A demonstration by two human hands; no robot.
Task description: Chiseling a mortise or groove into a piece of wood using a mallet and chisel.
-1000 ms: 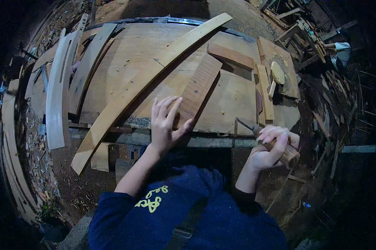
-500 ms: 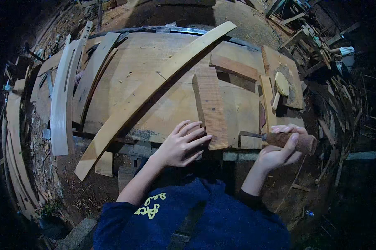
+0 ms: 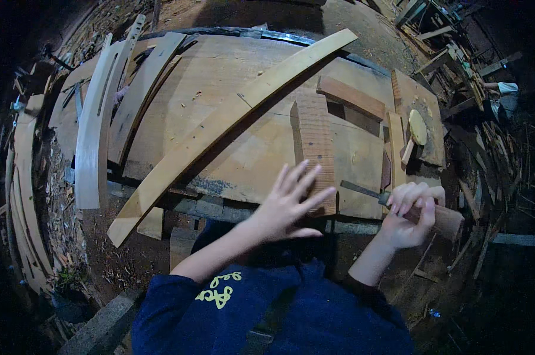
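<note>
Just right of the frame's centre, a reddish-brown wooden block (image 3: 316,139) lies lengthwise on the worktable (image 3: 243,154), its upper face ruled with fine crosswise lines and marked by dark spots, its left side shadowed. The left hand (image 3: 286,204) is spread, fingers apart, over the block's lower end; I cannot tell whether it touches. At lower right, the right hand (image 3: 410,216) grips a wooden-handled chisel (image 3: 365,190), its dark, narrow blade pointing left.

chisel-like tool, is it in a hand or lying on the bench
Held: the right hand is closed around its wooden handle, and the metal blade sticks out toward the striped wooden block.
</note>
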